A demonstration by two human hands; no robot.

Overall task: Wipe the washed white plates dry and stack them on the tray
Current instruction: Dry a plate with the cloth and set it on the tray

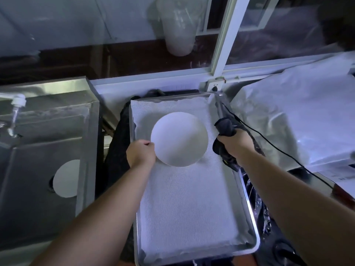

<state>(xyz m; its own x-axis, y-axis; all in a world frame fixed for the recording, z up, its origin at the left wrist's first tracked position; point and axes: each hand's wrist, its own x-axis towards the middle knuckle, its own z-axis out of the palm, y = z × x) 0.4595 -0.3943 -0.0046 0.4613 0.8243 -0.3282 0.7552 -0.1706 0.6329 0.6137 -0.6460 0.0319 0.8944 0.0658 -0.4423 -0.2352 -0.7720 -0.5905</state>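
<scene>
The left hand (pixel 141 153) pinches the plate (pixel 179 139) rim over the tray (pixel 247 198); the right hand (pixel 235 143) grips a dark cloth (pixel 224 129). A damp rim might slip from so light a pinch.

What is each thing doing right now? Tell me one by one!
White plate: over the lined tray, gripped at its left rim.
Left hand: grips the plate's rim.
Right hand: grips a dark cloth.
Tray: lined with white cloth, no stack yet.
Second plate: lying in the sink.

We see the left hand (pixel 141 153) gripping a white plate (pixel 179 139) over the cloth-lined tray (pixel 249 214) — the right hand (pixel 233 142) clutching a dark cloth (pixel 225 129).
</scene>
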